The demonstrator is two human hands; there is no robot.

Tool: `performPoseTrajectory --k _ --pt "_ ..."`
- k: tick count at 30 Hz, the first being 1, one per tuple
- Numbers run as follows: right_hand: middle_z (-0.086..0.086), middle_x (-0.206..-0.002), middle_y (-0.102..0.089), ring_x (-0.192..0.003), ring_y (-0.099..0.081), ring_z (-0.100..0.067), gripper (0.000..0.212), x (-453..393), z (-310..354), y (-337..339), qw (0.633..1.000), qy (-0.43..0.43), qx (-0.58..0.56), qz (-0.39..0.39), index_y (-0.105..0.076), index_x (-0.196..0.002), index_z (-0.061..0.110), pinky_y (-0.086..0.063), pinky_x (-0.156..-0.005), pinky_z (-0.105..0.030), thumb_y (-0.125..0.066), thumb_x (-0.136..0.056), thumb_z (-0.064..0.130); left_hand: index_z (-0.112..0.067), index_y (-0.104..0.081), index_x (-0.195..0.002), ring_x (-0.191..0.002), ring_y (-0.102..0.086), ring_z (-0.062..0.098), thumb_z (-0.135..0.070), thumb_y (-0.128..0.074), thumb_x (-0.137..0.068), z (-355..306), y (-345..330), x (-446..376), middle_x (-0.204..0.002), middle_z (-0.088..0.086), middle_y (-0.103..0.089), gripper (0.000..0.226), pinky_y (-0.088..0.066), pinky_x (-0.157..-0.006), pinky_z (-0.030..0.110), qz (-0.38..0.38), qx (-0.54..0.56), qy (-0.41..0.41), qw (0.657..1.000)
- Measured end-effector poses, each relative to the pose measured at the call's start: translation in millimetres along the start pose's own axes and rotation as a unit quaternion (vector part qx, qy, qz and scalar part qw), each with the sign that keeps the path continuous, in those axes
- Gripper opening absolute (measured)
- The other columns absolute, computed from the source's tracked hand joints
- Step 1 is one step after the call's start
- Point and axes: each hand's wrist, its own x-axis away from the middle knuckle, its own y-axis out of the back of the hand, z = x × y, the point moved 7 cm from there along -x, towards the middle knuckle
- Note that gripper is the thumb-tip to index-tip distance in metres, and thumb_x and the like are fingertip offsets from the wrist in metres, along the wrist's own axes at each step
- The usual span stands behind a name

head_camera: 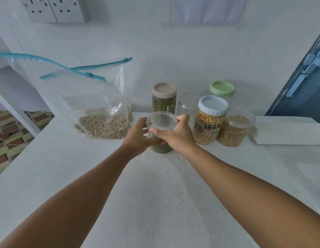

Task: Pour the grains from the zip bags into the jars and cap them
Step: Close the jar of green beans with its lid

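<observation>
— What are the hands doing?
— Both are gripping the jar (161, 138) mid-counter: left hand (137, 138) curling round its clear plastic side, right hand (177, 135) pinching the round see-through lid (162, 121).
— And the bag (87, 104)?
— Crinkly, sitting left, holding beige grains.

A clear jar (161, 138) with green grains at its bottom stands upright, a clear lid (162, 121) on its mouth. Left of it, a zip bag (94, 104) of beige grains stands slumped. Four more jars stand behind and right.
</observation>
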Motion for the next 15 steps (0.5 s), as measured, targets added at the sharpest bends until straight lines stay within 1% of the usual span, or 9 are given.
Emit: performPoseTrajectory --k 3,5,7,8,10,11,12,13,15 --pt "0.006 -0.118 -0.055 -0.109 -0.061 -0.013 0.091 -4 -1 -4 1.0 -0.005 0.004 -0.004 -0.031 -0.121 0.026 -0.057 -0.077 -0.026 -0.091 -0.064 0.064 -0.022 -0.05 -0.142 -0.121 -0.063 0.009 -0.029 -0.1 -0.063 2 1 -6 -0.132 -0.013 -0.064 0.094 -0.057 -0.084 0.016 0.014 -0.015 -0.001 1.0" --pt "0.006 -0.122 -0.054 -0.113 -0.06 -0.014 0.091 -2 -3 -4 1.0 -0.005 0.016 0.003 -0.03 -0.124 0.027 -0.055 -0.082 -0.027 -0.088 -0.066 0.066 -0.021 -0.047 -0.144 -0.121 -0.062 0.01 -0.037 -0.097 -0.062 2 0 -4 -0.135 -0.012 -0.061 0.098 -0.058 -0.096 0.026 0.018 -0.033 -0.006 0.999" --pt "0.003 -0.135 -0.05 -0.124 -0.055 -0.017 0.097 1 -2 -1 0.999 -0.001 0.042 0.022 -0.03 -0.136 0.024 -0.049 -0.089 -0.027 -0.083 -0.069 0.071 -0.02 -0.035 -0.154 -0.128 -0.058 0.016 -0.052 -0.092 -0.06 -2 0 2 -0.147 -0.003 -0.051 0.114 -0.054 -0.106 0.035 -0.002 -0.079 -0.016 0.997" --pt "0.0 -0.144 -0.046 -0.132 -0.05 -0.019 0.103 4 -1 3 0.998 0.001 0.061 0.03 -0.029 -0.145 0.022 -0.044 -0.095 -0.027 -0.079 -0.072 0.075 -0.02 -0.025 -0.159 -0.133 -0.053 0.019 -0.055 -0.091 -0.062 -4 1 6 -0.154 0.003 -0.04 0.123 -0.049 -0.11 0.038 -0.021 -0.114 -0.023 0.993" --pt "-0.004 -0.156 -0.037 -0.142 -0.041 -0.02 0.105 10 7 20 0.993 0.042 0.112 0.012 -0.025 -0.156 0.019 -0.038 -0.106 -0.032 -0.068 -0.081 0.077 -0.019 -0.011 -0.164 -0.143 -0.038 0.025 -0.045 -0.092 -0.073 -15 1 16 -0.16 0.01 -0.024 0.125 -0.037 -0.118 0.04 -0.063 -0.2 -0.081 0.974" --pt "-0.005 -0.154 -0.039 -0.141 -0.041 -0.021 0.097 14 14 33 0.985 0.092 0.145 -0.016 -0.027 -0.156 0.019 -0.039 -0.108 -0.035 -0.064 -0.086 0.074 -0.018 -0.012 -0.164 -0.145 -0.032 0.027 -0.039 -0.091 -0.077 -25 0 23 -0.159 0.011 -0.024 0.119 -0.033 -0.119 0.039 -0.079 -0.247 -0.132 0.957" --pt "-0.006 -0.148 -0.045 -0.135 -0.045 -0.023 0.086 18 23 46 0.97 0.153 0.18 -0.051 -0.034 -0.153 0.018 -0.044 -0.107 -0.037 -0.064 -0.09 0.067 -0.018 -0.018 -0.163 -0.145 -0.031 0.029 -0.036 -0.089 -0.08 -37 -3 29 -0.158 0.012 -0.028 0.111 -0.032 -0.119 0.04 -0.087 -0.296 -0.182 0.934" --pt "-0.008 -0.138 -0.052 -0.126 -0.051 -0.026 0.073 22 31 60 0.949 0.213 0.216 -0.086 -0.043 -0.147 0.016 -0.049 -0.099 -0.04 -0.066 -0.093 0.059 -0.018 -0.027 -0.161 -0.144 -0.032 0.031 -0.037 -0.085 -0.083 -48 -7 33 -0.157 0.012 -0.033 0.099 -0.033 -0.118 0.045 -0.086 -0.342 -0.223 0.909" --pt "-0.01 -0.122 -0.058 -0.109 -0.056 -0.031 0.054 26 41 86 0.907 0.283 0.278 -0.144 -0.056 -0.134 0.013 -0.053 -0.082 -0.042 -0.071 -0.093 0.045 -0.018 -0.041 -0.155 -0.144 -0.037 0.033 -0.043 -0.078 -0.088 -59 -15 31 -0.158 0.011 -0.04 0.081 -0.037 -0.117 0.052 -0.059 -0.402 -0.249 0.879"
